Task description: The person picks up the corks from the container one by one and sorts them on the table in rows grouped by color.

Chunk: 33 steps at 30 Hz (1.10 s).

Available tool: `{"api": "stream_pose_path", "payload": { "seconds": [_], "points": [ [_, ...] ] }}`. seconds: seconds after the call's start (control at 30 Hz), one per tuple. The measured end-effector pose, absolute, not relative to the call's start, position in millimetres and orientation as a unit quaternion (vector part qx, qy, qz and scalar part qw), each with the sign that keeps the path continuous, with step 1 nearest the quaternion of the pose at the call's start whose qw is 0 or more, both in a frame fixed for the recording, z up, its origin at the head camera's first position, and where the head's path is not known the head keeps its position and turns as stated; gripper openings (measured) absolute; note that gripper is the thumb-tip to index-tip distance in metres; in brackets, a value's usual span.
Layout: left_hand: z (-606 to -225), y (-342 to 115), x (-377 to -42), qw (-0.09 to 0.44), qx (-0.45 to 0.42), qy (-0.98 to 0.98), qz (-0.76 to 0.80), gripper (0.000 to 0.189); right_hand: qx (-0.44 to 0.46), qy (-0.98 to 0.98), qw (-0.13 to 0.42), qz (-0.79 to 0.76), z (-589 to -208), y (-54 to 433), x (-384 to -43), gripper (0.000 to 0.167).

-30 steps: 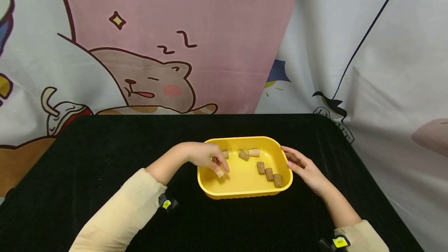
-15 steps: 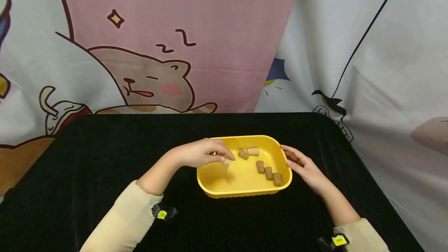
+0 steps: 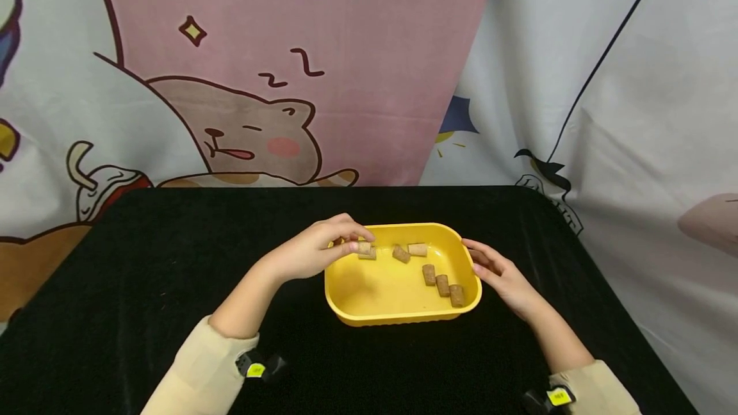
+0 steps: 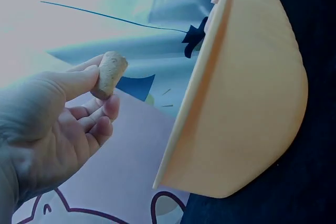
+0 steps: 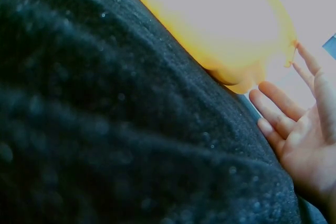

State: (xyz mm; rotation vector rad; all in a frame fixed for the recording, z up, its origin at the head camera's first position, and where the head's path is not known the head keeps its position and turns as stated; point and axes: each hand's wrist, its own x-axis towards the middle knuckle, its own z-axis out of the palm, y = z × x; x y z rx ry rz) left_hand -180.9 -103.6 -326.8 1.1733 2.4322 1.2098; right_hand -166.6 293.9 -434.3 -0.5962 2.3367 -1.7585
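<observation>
My left hand (image 3: 319,248) pinches a cork (image 4: 109,74) between thumb and fingers, above the left rim of the yellow tub (image 3: 392,320). The left wrist view shows it held up at the fingertips, apart from the tub's wall (image 4: 241,98). Just below the held cork in the head view, another cork (image 3: 368,254) lies in the tub. My right hand (image 3: 507,284) is at the tub's right end, its fairly straight fingers (image 5: 310,59) touching the rim.
Two corks, one darker (image 3: 401,253) and one paler (image 3: 418,250), lie near the tub's far wall. A slanting row of three brown corks (image 3: 442,285) lies at its right side. Black cloth (image 3: 230,229) covers the table; a printed curtain (image 3: 369,82) hangs behind.
My left hand has lifted the cork from the tub's left part, moving it away from me and then left toward the rim. The tub and right hand have stayed in place.
</observation>
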Motion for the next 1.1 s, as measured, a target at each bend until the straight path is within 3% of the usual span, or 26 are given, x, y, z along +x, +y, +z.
{"api": "stream_pose_path", "payload": {
  "seconds": [0.4,0.7,0.93,1.1],
  "points": [
    [-332,-125,-170,-0.010,0.319,0.837,0.445,0.019,-0.206,0.779,0.071,-0.588,-436,295,-166,0.048],
    [-340,-152,-164,-0.023,0.252,0.848,0.465,0.022,-0.215,0.779,0.067,-0.585,-436,294,-167,0.047],
    [-355,-176,-166,-0.078,0.193,0.866,0.454,0.023,-0.214,0.780,0.068,-0.585,-436,294,-167,0.047],
    [-369,-191,-173,-0.089,0.164,0.865,0.466,0.022,-0.213,0.779,0.068,-0.586,-436,295,-167,0.047]
  ]
}}
